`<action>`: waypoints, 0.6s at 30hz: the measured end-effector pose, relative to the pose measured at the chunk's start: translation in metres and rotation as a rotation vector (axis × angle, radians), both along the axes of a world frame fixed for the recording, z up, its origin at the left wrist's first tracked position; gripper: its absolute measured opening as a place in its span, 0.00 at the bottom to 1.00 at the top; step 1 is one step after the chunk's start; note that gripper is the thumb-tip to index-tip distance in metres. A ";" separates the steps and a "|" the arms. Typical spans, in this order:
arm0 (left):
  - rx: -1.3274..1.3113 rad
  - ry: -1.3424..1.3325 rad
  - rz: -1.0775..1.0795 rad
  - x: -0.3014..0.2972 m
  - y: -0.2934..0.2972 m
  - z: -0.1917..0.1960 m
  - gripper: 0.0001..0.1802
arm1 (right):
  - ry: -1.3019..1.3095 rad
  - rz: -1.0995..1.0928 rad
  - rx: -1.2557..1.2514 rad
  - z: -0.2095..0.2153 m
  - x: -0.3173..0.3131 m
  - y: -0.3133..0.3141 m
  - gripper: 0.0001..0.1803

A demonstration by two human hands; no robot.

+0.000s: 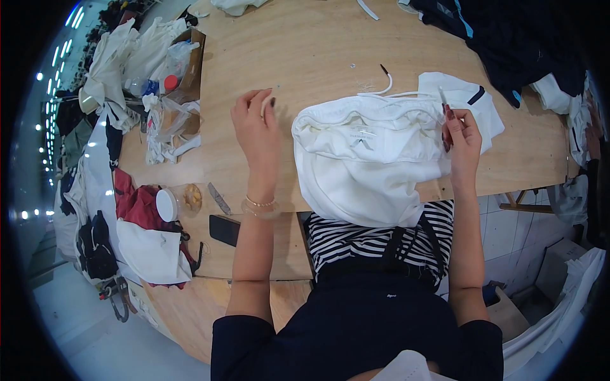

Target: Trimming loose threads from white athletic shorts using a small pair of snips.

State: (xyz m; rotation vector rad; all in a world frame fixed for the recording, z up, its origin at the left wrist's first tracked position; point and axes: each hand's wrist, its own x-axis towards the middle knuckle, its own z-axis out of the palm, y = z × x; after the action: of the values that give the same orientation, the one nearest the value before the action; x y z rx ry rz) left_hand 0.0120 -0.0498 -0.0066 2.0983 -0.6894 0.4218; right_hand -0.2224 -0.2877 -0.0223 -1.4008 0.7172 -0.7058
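Around the grey-printed white cloth garment [375, 174], the left hand [255, 124] curls at ten o'clock, its grip I cannot tell; the right hand [462, 132], at two, clamps a slim pale tool [443, 96].

Garment workshop, shown by wooden table [286, 54] mid-frame, white clothes [109, 63] heaped upper left, dark clothes [502, 44] upper right.

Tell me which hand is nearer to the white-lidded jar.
Left. The left hand is beyond the white-lidded jar and to its right; the right hand is much farther right, at the white garment's right edge.
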 end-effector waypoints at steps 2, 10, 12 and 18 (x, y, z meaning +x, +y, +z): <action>0.158 -0.297 0.015 -0.021 -0.010 0.011 0.03 | -0.022 0.008 0.029 0.004 0.002 0.002 0.06; 0.599 0.245 -0.072 -0.076 -0.028 -0.018 0.12 | 0.042 0.160 0.056 0.024 0.023 0.024 0.10; 0.501 0.306 0.038 -0.072 -0.032 -0.027 0.14 | 0.073 0.193 0.049 0.025 0.026 0.027 0.10; 0.172 0.486 0.067 -0.074 -0.038 -0.032 0.09 | 0.061 0.288 0.072 0.024 0.035 0.034 0.10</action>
State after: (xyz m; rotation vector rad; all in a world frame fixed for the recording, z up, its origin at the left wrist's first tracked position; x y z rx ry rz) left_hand -0.0622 -0.0878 -0.0388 2.2697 -0.3783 -0.1207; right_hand -0.1869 -0.2538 0.0015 -1.4282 0.5668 -0.4098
